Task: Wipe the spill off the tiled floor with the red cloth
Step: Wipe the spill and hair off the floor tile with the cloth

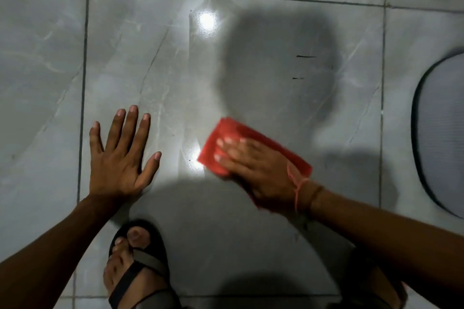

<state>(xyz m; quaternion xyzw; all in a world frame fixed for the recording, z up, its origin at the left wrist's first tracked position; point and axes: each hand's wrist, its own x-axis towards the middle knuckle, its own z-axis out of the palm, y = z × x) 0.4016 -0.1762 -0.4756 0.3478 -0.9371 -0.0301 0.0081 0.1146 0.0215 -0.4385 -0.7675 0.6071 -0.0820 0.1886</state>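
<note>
On tiled floor (150,57), glossy grey marble-look tiles with dark grout lines; two bright light reflections, one toward far edge of central tile, one just left of cloth.

Red cloth (253,133): folded flat, lying on central tile, toward its near edge and right of centre; pressed to floor beneath right hand, far-left corner and right edge showing past the fingers. Slightly blurred.

Right hand (253,168): palm down on red cloth, fingers extended and spread over it, pressing rather than gripping; not clenched. Orange thread and a darker band (315,195) around wrist.

Left hand (120,155): empty, flat on floor with fingers splayed, near left grout line of central tile, well apart from cloth; holding nothing.

Spill: not clearly distinguishable; faint streaks running from far reflection toward cloth, cannot tell whether liquid or tile veining. Two short dark marks (305,56) on central tile beyond cloth, within a large shadow.

Left foot (130,263): in dark strapped sandal, at near edge of view, between the two forearms, toes pointing toward left hand.

Oval grey mat (444,133) with dark rim: at right edge of view, partly cut off, lying on neighbouring tile, well apart from cloth.
</note>
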